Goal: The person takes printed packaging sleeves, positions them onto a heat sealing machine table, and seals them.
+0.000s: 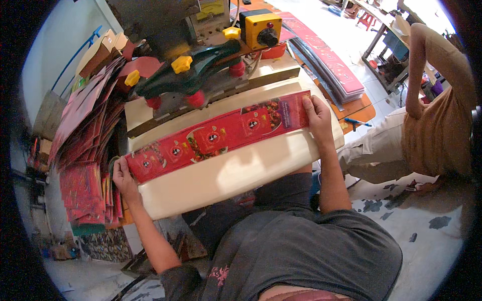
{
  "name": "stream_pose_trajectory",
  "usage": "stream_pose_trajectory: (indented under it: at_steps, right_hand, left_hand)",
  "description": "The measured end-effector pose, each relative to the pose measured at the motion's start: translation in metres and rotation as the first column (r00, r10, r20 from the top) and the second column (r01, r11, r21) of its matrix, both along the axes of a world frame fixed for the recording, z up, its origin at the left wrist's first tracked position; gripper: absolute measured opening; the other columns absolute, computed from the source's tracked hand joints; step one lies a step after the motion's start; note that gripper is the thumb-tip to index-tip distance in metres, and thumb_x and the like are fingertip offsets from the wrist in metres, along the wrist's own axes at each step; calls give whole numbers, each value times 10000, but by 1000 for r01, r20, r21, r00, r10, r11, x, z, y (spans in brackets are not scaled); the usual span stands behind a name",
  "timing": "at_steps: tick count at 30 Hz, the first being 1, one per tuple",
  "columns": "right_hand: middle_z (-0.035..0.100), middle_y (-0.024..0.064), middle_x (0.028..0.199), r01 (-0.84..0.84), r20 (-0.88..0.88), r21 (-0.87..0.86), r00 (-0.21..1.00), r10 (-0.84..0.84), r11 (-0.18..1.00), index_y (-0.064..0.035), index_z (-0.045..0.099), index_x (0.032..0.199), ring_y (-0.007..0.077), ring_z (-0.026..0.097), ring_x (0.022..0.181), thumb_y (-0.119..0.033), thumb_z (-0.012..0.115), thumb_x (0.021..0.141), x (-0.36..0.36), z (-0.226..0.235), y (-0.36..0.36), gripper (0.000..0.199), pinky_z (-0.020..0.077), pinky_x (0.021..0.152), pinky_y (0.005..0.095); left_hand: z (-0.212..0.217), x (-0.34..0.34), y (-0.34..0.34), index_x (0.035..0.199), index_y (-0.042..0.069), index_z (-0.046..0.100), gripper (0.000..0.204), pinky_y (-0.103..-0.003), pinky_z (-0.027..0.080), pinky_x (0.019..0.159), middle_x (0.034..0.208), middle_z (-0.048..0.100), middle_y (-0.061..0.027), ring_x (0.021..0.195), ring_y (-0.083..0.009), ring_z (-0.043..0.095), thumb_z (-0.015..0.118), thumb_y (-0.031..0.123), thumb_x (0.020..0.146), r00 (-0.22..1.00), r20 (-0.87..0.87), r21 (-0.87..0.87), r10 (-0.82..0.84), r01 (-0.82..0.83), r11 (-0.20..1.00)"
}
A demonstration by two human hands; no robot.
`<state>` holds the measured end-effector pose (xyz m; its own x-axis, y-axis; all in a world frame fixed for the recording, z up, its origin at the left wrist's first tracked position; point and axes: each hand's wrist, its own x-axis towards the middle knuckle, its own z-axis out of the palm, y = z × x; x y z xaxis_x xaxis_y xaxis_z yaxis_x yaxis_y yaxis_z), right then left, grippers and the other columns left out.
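A long red printed strip (pixel 228 131) with food pictures lies slantwise over a cream padded board (pixel 201 193). At its left end my left hand (pixel 124 178) is closed on the edge. The upper right corner is gripped by my right hand (pixel 317 118), thumb on top. Just beyond the strip stands a machine with a pale pressing bar (pixel 206 95). Its dark green bracket (pixel 201 65) carries yellow star knobs (pixel 182 64) and red feet.
Stacked red printed sheets (pixel 90 135) lean at the left. A yellow control box (pixel 260 29) with a black dial sits on the machine. More pink-red strips (pixel 326 55) are piled on the orange table at right. Another person (pixel 432 125) stands close on the right.
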<state>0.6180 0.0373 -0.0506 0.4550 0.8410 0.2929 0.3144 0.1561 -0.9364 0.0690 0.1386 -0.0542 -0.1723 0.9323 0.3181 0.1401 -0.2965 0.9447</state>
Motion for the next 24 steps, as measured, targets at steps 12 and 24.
stream_pose_trajectory:
  at_steps: [12, 24]
  right_hand:
    - [645, -17, 888, -47, -170, 50, 984, 55, 998, 14, 675, 1032, 43, 548, 799, -296, 570, 1068, 1, -8, 3, 329, 455, 717, 212]
    - [626, -12, 829, -41, -24, -20, 999, 40, 999, 16, 668, 968, 52, 520, 764, -302, 562, 1071, 0, -2, 2, 350, 453, 675, 237]
  left_hand:
    - [-14, -13, 9, 961, 28, 623, 214, -220, 432, 768, 886, 585, 19, 824, -65, 508, 565, 201, 1072, 997, -48, 52, 55, -52, 997]
    - [-4, -4, 4, 1025, 27, 623, 208, -218, 438, 807, 954, 601, 17, 868, -56, 515, 552, 215, 1080, 984, -145, 94, 99, -86, 992]
